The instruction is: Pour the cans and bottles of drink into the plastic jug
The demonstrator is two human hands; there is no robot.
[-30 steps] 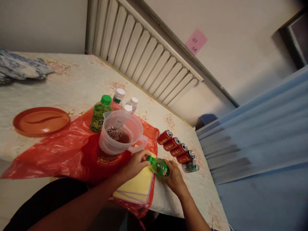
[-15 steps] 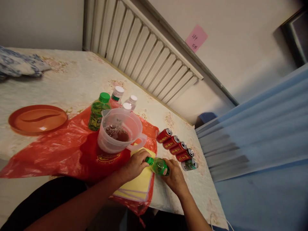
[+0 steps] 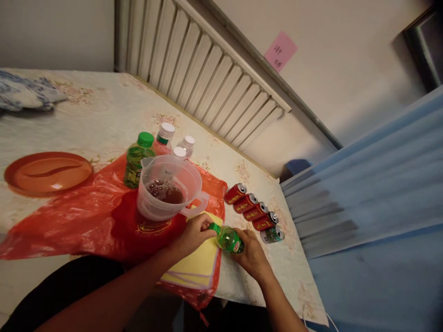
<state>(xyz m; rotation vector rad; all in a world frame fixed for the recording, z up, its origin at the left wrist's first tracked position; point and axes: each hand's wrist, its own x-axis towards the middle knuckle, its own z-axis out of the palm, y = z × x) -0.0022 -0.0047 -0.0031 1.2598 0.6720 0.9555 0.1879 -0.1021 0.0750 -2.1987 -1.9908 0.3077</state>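
Tilted above the table's near part is a small green plastic bottle (image 3: 228, 239). My right hand (image 3: 252, 254) is wrapped round its lower body. My left hand (image 3: 195, 235) pinches the green cap (image 3: 214, 228) at its neck; the cap sits on the bottle. Beneath my left hand lie yellow sheets (image 3: 195, 267) on a red plastic bag (image 3: 86, 216). Just beyond it stands a clear plastic measuring jug (image 3: 162, 210), with brown, bubbly liquid inside and its handle toward my hands.
Several drink cans (image 3: 256, 211) stand in a row to the right. Behind the jug are a larger green-capped bottle (image 3: 138, 159) and white-capped bottles (image 3: 165, 136). An orange plate (image 3: 48, 173) lies left. A radiator (image 3: 207, 69) and a blue curtain (image 3: 374, 198) border the table.
The view has shifted slightly, so the jug and plate appear a little further left. Both hands keep their hold on the bottle and its cap.
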